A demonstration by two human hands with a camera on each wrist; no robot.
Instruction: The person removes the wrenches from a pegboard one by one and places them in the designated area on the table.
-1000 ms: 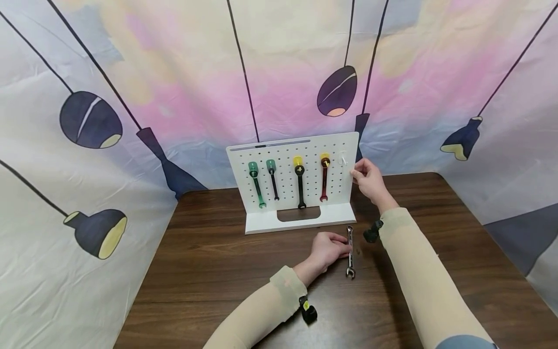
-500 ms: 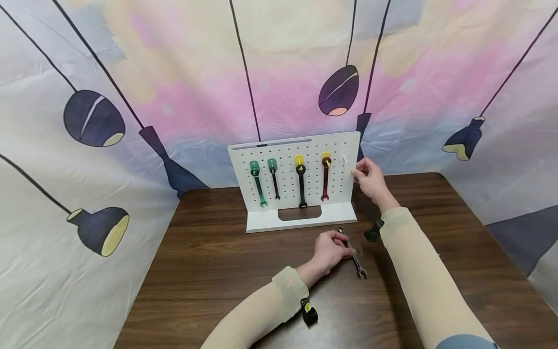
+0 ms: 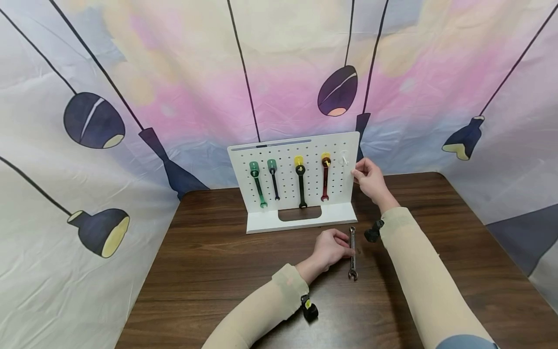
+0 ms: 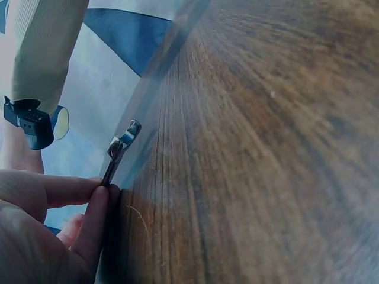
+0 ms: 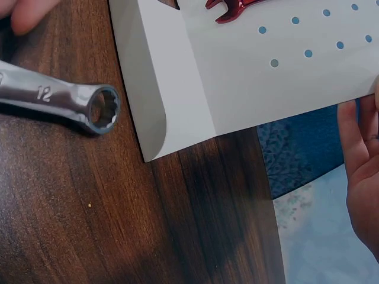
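Observation:
My left hand (image 3: 330, 249) pinches a silver combination wrench (image 3: 352, 261) by its shank, between thumb and fingers, close over the table. The wrench's open end points toward me and its ring end toward the board. In the right wrist view the ring end (image 5: 105, 110) shows, with "12" stamped beside it. My right hand (image 3: 370, 182) grips the right edge of a white pegboard (image 3: 287, 186) standing upright on its base. Near that hand is a clear hook (image 3: 344, 157) with nothing hanging on it.
On the pegboard hang a green wrench (image 3: 259, 186), a small dark wrench (image 3: 274, 182), a black wrench (image 3: 302, 189) and a red wrench (image 3: 325, 182), on green and yellow hooks. The board stands on a dark wooden table (image 3: 209, 271) before a printed curtain (image 3: 196, 72).
The silver wrench swung in my left hand, its open end going right, then back left, so it now lies nearly straight away from me. My right hand stays at the board's edge.

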